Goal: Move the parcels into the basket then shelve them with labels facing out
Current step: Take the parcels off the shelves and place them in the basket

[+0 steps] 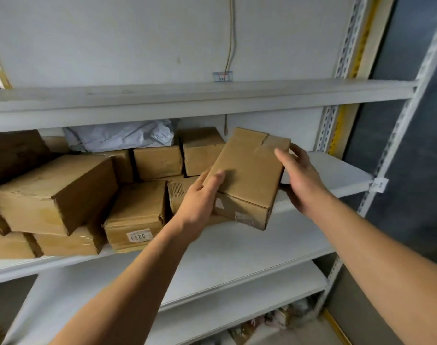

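I hold a brown cardboard parcel tilted above the middle white shelf. My left hand grips its left edge, thumb on the top face. My right hand grips its right side, thumb over the top and fingers behind. A small white sticker shows on the parcel's lower front face. To the left, several brown boxes are stacked on the shelf, one box bearing a label that reads 9233 upside down. No basket is in view.
A grey plastic mailer bag lies on top of the boxes at the back. The upper shelf runs across above. A perforated metal upright stands at the right. Bare shelf surface lies right of the stack. Clutter sits below.
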